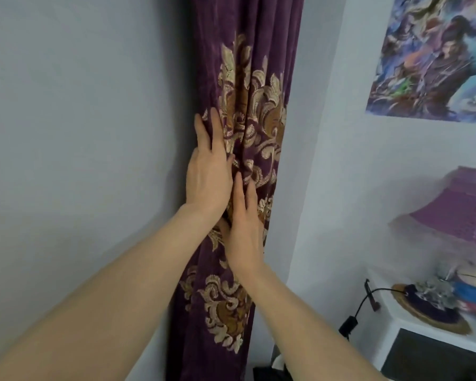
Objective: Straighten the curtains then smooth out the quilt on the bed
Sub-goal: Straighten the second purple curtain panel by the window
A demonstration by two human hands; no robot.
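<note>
A dark purple curtain [248, 64] with gold embroidered flowers hangs gathered in folds in the middle of the head view. My left hand [208, 171] lies flat on its left edge, fingers spread and pointing up. My right hand [245, 226] rests just below and to the right, also flat on the folds, fingers extended. Neither hand grips the cloth. The bed and quilt are out of view.
Grey wall to the left of the curtain. On the right wall hangs a colourful poster [434, 56]. Below it a purple-shaded lamp [456, 210] stands on a white bedside table [412, 334] with a black cable [360, 306] and small ornaments.
</note>
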